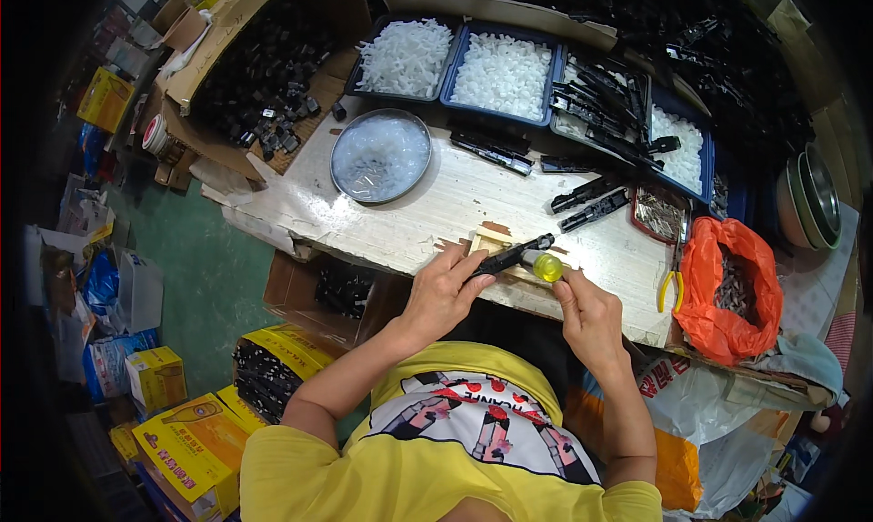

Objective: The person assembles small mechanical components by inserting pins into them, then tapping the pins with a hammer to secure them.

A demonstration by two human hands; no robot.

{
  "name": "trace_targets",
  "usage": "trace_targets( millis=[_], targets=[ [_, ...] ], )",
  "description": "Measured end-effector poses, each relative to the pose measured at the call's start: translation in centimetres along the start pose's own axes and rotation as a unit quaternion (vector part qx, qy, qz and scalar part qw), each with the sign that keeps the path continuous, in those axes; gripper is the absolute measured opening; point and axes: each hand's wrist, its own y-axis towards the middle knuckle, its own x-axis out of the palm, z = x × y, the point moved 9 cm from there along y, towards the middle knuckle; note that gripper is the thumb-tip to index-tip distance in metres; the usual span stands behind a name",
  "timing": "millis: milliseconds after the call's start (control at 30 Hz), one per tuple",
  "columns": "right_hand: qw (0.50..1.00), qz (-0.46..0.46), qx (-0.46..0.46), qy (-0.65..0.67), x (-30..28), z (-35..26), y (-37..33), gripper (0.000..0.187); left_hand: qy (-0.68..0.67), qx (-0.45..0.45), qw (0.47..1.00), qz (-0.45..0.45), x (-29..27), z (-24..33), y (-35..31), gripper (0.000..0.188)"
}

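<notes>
My left hand (pixel 441 295) is closed around one end of a long black plastic part (pixel 515 254), which tilts up to the right over a small wooden block frame (pixel 488 238) at the bench's front edge. In my right hand (pixel 591 320) is a small mallet (pixel 547 267) with a translucent yellow face. Its head is right beside the black part; whether they touch I cannot tell. Behind my hands, two similar black parts (pixel 591 206) lie side by side on the white bench top (pixel 400 235).
Blue trays (pixel 547 113) of white plastic pieces line the back, one topped with black parts. A round dish (pixel 338 163) of clear pieces stands left. Yellow-handled pliers (pixel 671 291) and an orange bag (pixel 705 331) of metal pieces are right. Cardboard boxes (pixel 186 81) stand far left.
</notes>
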Motion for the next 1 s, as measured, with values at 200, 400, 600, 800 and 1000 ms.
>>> trace_targets(
  millis=[200,400,600,800,1000],
  targets=[
    [0.991,0.091,-0.069,0.064,-1.6,-3.3,0.2,0.013,-0.005,0.008,1.0,0.022,0.0,0.1,-0.2,0.027],
    [0.999,0.036,-0.027,-0.002,-0.7,-2.9,1.2,0.014,-0.012,-0.003,1.0,0.013,-0.1,-0.2,0.2,0.026],
    [0.993,-0.069,-0.027,-0.092,2.1,-2.8,1.8,0.013,-0.023,-0.023,0.999,-0.02,0.0,-0.4,0.0,0.026],
    [0.999,-0.016,-0.021,-0.03,0.8,-3.0,1.7,0.013,-0.04,-0.012,0.999,-0.018,-0.1,-0.5,0.3,0.027],
    [1.0,0.009,0.012,-0.008,-0.8,-1.0,1.2,0.012,0.027,0.016,0.999,-0.042,-0.3,-0.1,0.7,0.027]
  ],
)
